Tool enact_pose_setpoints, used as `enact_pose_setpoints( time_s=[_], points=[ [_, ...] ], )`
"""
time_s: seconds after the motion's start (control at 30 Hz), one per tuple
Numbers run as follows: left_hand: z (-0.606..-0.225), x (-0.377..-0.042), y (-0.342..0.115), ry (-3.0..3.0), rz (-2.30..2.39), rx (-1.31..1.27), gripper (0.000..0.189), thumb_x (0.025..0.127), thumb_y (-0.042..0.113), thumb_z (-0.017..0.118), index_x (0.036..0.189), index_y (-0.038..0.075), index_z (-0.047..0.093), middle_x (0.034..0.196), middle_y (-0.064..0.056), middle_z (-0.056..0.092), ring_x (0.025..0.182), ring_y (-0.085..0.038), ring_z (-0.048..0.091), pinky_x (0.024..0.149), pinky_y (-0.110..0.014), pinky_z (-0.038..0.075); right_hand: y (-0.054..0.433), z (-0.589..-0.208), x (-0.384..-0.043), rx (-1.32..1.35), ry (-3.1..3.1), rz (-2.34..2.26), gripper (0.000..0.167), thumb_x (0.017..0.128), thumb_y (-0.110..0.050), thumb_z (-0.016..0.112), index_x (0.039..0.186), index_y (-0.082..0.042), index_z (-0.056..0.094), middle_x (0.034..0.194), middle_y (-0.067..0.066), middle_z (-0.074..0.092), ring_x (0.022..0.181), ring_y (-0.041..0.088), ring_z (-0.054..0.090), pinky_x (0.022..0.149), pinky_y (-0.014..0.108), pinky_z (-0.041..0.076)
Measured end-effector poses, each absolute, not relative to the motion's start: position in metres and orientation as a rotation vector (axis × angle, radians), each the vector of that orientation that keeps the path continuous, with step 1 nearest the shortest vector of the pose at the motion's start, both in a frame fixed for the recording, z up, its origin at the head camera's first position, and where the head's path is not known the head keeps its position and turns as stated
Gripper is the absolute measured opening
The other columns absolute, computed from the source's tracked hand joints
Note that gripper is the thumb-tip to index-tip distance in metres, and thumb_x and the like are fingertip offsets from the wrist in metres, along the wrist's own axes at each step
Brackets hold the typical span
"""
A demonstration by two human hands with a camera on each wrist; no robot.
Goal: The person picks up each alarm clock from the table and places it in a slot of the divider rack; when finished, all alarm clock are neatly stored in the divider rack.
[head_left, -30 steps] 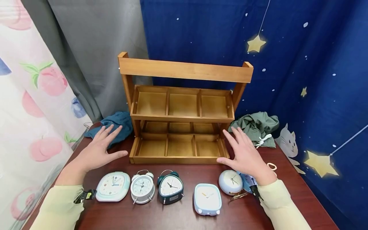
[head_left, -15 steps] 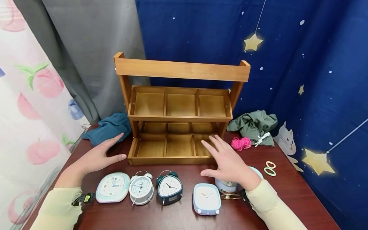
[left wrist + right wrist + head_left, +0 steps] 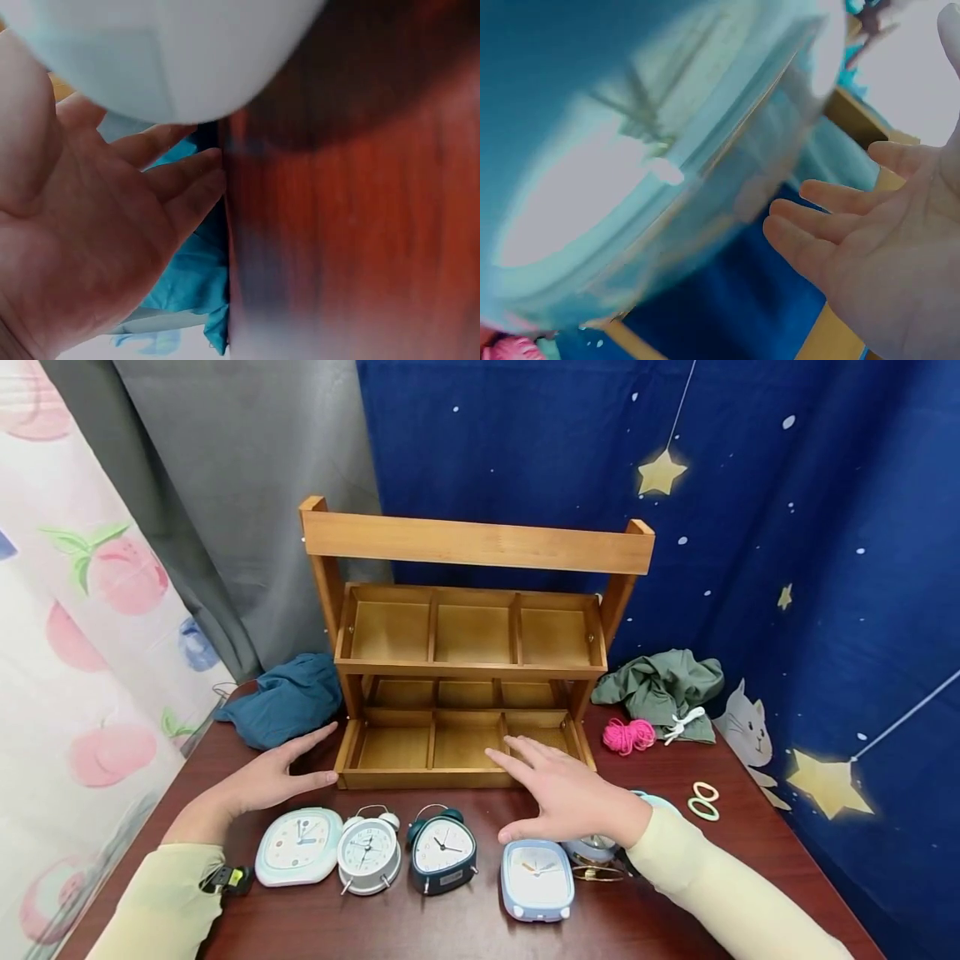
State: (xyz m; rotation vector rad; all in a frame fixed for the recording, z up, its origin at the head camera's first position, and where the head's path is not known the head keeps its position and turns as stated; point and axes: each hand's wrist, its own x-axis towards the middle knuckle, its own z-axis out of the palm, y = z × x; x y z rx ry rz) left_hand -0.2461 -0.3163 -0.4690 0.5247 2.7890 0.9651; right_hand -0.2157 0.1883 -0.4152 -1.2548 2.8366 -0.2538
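Left hand (image 3: pixel 258 781): fingers spread, thumb well apart, holding nothing, just behind the white clock (image 3: pixel 298 843); my thumb tip is close to the wooden shelf (image 3: pixel 477 539), and I cannot tell if they touch.
Blue cloth (image 3: pixel 288 697): bunched on the table (image 3: pixel 450 931) left of the shelf, near my fingertips; a low sweep could snag it, I think.
White clock: on the table, leftmost of the row; opposite edges look like the sure hold.
Grey clock (image 3: pixel 367 850): just beside it, bells on top, little legs below; I would cup the body rather than trust the thin handle.
Dark clock (image 3: pixel 444 845): next along, bells at the back; the gap to the grey one is tight, so fingers should go in from above.
Shelf: behind the row, its compartments facing me; the low front lip could catch a clock's feet.
Square clock (image 3: pixel 537 877): under my right thumb; contact unclear.
Right hand (image 3: pixel 576 797): fingers nearly straight, slightly spread, thumb apart, gripping nothing.
Round clock (image 3: pixel 597 852): mostly hidden by my right wrist, which could knock it.
Pink yarn (image 3: pixel 628 737), green cloth (image 3: pixel 663 685), two rings (image 3: pixel 706 800): farther right, clear of my fingers.
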Motion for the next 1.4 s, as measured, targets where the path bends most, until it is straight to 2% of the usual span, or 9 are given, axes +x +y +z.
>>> enact_pose_setpoints(
  time_s=[0.2, 0.4, 0.57, 0.93, 1.17, 1.4],
  points=[
    [-0.475, -0.247, -0.317, 2.778, 1.004, 0.534, 0.091, 0.106, 0.051, 0.074, 0.179, 0.022, 0.028, 0.179, -0.027, 0.027, 0.161, -0.056, 0.029, 0.118, -0.082, 0.034, 0.171, -0.411, -0.217, -1.273, 2.711, -0.191, 0.112, 0.093, -0.091, 0.060, 0.180, -0.030, 0.023, 0.180, 0.018, 0.032, 0.161, 0.038, 0.040, 0.127, 0.060, 0.038],
    [-0.478, -0.248, -0.316, 2.772, 1.022, 0.537, 0.090, 0.107, 0.049, 0.074, 0.179, 0.022, 0.029, 0.179, -0.027, 0.028, 0.161, -0.056, 0.029, 0.118, -0.082, 0.033, 0.156, -0.412, -0.218, -1.306, 2.653, -0.136, 0.112, 0.092, -0.090, 0.062, 0.179, -0.029, 0.028, 0.175, 0.017, 0.040, 0.155, 0.034, 0.049, 0.122, 0.058, 0.046],
    [-0.479, -0.249, -0.312, 2.750, 1.052, 0.544, 0.090, 0.106, 0.050, 0.075, 0.179, 0.021, 0.030, 0.179, -0.025, 0.028, 0.162, -0.055, 0.027, 0.120, -0.082, 0.030, 0.145, -0.409, -0.219, -1.373, 2.648, -0.123, 0.112, 0.092, -0.090, 0.063, 0.178, -0.025, 0.031, 0.171, 0.014, 0.045, 0.155, 0.029, 0.047, 0.119, 0.055, 0.049],
    [-0.480, -0.251, -0.309, 2.762, 1.049, 0.551, 0.088, 0.107, 0.050, 0.074, 0.178, 0.019, 0.031, 0.179, -0.023, 0.031, 0.162, -0.054, 0.027, 0.121, -0.081, 0.030, 0.096, -0.407, -0.218, -1.529, 2.577, -0.130, 0.113, 0.093, -0.087, 0.064, 0.179, -0.023, 0.029, 0.171, 0.008, 0.045, 0.153, 0.023, 0.048, 0.122, 0.044, 0.047],
    [-0.484, -0.252, -0.307, 2.762, 1.073, 0.563, 0.087, 0.107, 0.049, 0.074, 0.177, 0.016, 0.034, 0.178, -0.022, 0.034, 0.162, -0.053, 0.029, 0.121, -0.080, 0.031, 0.062, -0.415, -0.212, -1.569, 2.566, -0.074, 0.112, 0.091, -0.090, 0.064, 0.177, -0.024, 0.034, 0.165, 0.003, 0.052, 0.145, 0.016, 0.054, 0.116, 0.035, 0.050],
    [-0.488, -0.252, -0.306, 2.752, 1.101, 0.580, 0.084, 0.109, 0.048, 0.072, 0.177, 0.017, 0.035, 0.178, -0.022, 0.034, 0.162, -0.053, 0.031, 0.121, -0.079, 0.032, 0.032, -0.420, -0.204, -1.522, 2.554, -0.023, 0.109, 0.091, -0.091, 0.063, 0.173, -0.023, 0.042, 0.155, -0.002, 0.057, 0.132, 0.010, 0.060, 0.103, 0.026, 0.053]
  ],
)
